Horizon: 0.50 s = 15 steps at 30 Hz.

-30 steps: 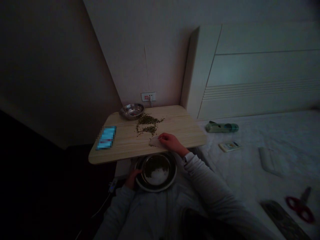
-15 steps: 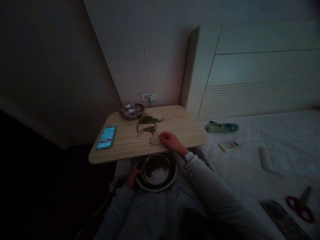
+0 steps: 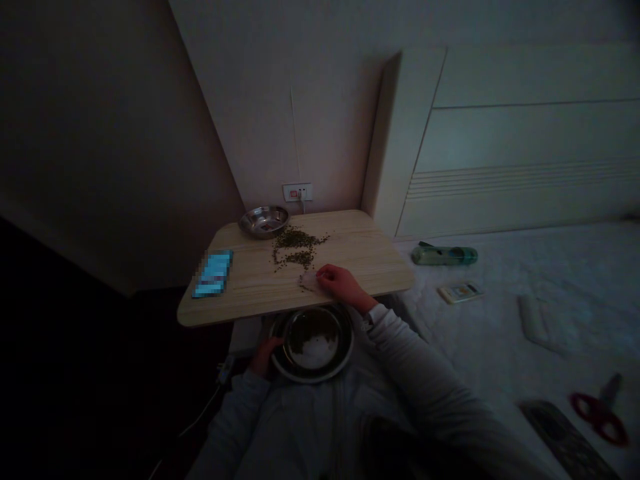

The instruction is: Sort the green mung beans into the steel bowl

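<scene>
My right hand (image 3: 341,285) is over the front of the small wooden table (image 3: 240,300), its fingers pinching a thin, pale, translucent flat piece (image 3: 309,279). A few small dark grains lie along that piece's near edge. Beyond it, a patch of greenish-brown grains (image 3: 296,239) is spread on the tabletop. My left hand (image 3: 265,357) grips the left rim of a round metal bowl (image 3: 346,353) below the table's front edge. Dark grains and a pale patch show inside the bowl; what the patch is I cannot tell.
A smaller steel bowl (image 3: 264,222) stands at the table's back left, and a lit phone (image 3: 214,273) lies at the left. On the bed to the right are a green bottle (image 3: 444,254), a white phone (image 3: 460,292) and red-handled scissors (image 3: 599,413).
My right hand and the pale piece have shifted very slightly left. My left hand and the bowl stay where they were.
</scene>
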Each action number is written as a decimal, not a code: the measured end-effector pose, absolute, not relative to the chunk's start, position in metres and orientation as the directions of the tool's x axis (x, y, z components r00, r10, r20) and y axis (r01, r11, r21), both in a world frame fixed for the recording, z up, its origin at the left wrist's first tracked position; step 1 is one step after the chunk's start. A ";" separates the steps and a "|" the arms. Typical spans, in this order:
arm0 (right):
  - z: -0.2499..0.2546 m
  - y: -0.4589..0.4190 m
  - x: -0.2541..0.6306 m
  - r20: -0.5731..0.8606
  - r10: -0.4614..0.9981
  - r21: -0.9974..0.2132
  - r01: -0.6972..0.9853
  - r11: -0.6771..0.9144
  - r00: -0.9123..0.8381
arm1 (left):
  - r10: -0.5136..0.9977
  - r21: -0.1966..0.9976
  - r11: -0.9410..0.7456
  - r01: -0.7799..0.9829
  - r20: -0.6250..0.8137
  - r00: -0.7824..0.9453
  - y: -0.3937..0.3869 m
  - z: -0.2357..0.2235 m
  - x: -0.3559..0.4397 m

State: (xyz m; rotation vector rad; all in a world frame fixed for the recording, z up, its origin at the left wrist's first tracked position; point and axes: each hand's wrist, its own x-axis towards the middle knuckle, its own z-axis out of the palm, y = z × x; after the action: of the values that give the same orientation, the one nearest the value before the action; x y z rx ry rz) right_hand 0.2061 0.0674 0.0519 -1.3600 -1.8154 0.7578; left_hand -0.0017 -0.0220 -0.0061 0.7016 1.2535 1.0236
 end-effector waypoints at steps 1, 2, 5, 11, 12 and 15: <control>0.053 0.067 0.206 0.206 0.965 -0.801 0.539 0.261 -0.163 | 0.904 0.879 0.415 -0.234 -0.427 -0.002 -0.023 -0.003 0.000; 0.053 0.066 0.205 0.204 0.967 -0.801 0.542 0.254 -0.151 | 0.905 0.878 0.413 -0.241 -0.426 -0.002 -0.024 0.000 0.001; 0.055 0.063 0.205 0.196 0.974 -0.818 0.529 0.225 -0.111 | 0.910 0.877 0.402 -0.263 -0.414 0.008 -0.024 0.009 0.004; 0.055 0.062 0.205 0.204 0.977 -0.831 0.517 0.207 -0.062 | 0.925 0.908 0.369 -0.198 -0.380 -0.022 -0.022 0.004 0.001; 0.055 0.062 0.205 0.201 0.978 -0.832 0.518 0.201 -0.057 | 0.929 0.916 0.354 -0.188 -0.367 -0.038 -0.022 0.001 -0.001; 0.055 0.062 0.207 0.187 0.982 -0.855 0.486 0.180 -0.033 | 0.934 0.925 0.340 -0.167 -0.353 -0.053 -0.020 -0.009 -0.005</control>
State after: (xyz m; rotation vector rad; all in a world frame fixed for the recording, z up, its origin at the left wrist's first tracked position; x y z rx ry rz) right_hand 0.2066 0.0619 0.0554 -1.4212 -1.6422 0.7671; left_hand -0.0048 -0.0201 -0.0088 0.7946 1.3001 1.0710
